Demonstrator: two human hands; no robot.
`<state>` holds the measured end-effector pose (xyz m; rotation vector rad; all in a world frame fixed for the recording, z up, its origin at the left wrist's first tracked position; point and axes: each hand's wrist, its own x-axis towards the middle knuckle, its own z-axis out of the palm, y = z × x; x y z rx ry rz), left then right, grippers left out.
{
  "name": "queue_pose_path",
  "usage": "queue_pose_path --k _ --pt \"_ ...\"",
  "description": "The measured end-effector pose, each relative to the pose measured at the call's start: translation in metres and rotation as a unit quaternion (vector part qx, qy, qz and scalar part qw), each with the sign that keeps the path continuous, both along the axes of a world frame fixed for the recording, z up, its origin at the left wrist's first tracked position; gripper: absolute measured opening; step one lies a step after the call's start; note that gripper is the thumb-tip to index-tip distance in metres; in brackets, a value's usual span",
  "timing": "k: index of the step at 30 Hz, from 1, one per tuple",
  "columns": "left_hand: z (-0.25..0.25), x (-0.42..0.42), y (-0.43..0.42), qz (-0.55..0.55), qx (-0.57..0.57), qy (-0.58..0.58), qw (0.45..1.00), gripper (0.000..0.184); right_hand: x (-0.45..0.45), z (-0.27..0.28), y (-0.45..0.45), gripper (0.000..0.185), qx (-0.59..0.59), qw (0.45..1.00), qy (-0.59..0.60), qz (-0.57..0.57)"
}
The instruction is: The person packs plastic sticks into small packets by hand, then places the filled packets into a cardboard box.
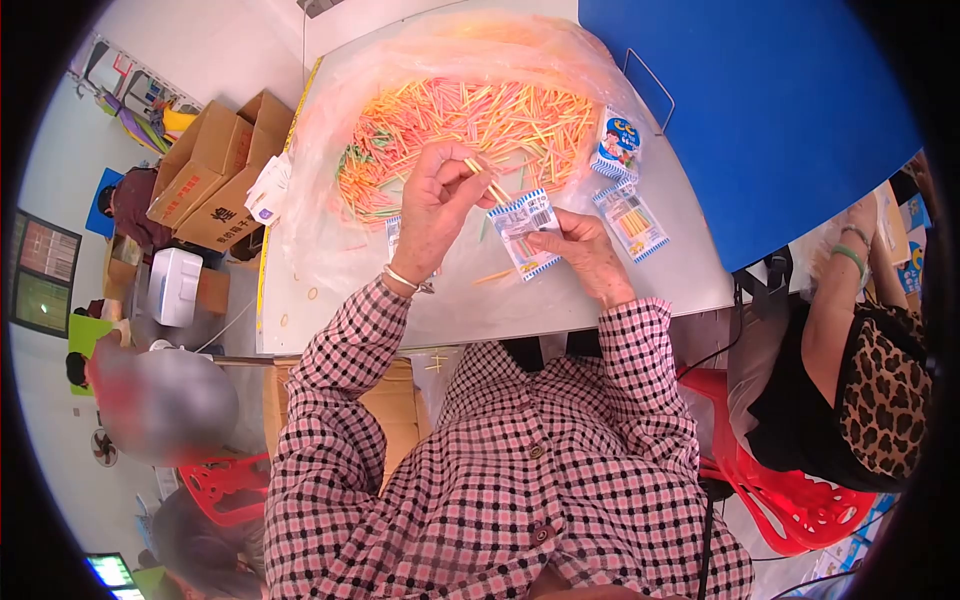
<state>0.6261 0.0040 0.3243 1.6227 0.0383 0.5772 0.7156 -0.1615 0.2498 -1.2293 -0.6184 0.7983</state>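
Observation:
My left hand [438, 205] pinches a few thin yellow sticks [489, 184], their lower ends at the top edge of a small packet. That blue-and-white printed packet [526, 236] is gripped along its right side by my right hand [583, 252], thumb across the front. Behind my hands, a large heap of thin pink, yellow, orange and green sticks [470, 115] lies on a clear plastic sheet [310, 215]. A similar packet with yellow sticks inside [632, 222] lies right of my right hand, and a blue packet [616, 142] lies beyond it. Another packet [393, 236] is partly hidden behind my left wrist.
The white table [660, 290] meets a blue panel [760, 110] at its right. Loose sticks [494, 276] lie near the front edge. Cardboard boxes [215, 180] stand to the left. At right, a person's arm [838, 290] is near a red chair [790, 500].

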Motion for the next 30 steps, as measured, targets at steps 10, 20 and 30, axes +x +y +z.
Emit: queue_pose_path --k 10,20,30 --pt "0.000 -0.006 -0.002 0.009 0.022 -0.009 1.000 0.020 -0.005 0.003 0.001 0.022 -0.019 0.999 -0.046 0.023" --pt "-0.012 -0.016 0.009 0.038 -0.009 0.014 0.999 0.018 -0.012 -0.002 0.001 0.016 -0.014 0.996 -0.059 0.072" --pt "-0.017 -0.033 0.008 0.035 -0.039 0.033 0.998 0.018 -0.005 -0.010 -0.002 0.017 -0.024 0.990 -0.123 0.069"
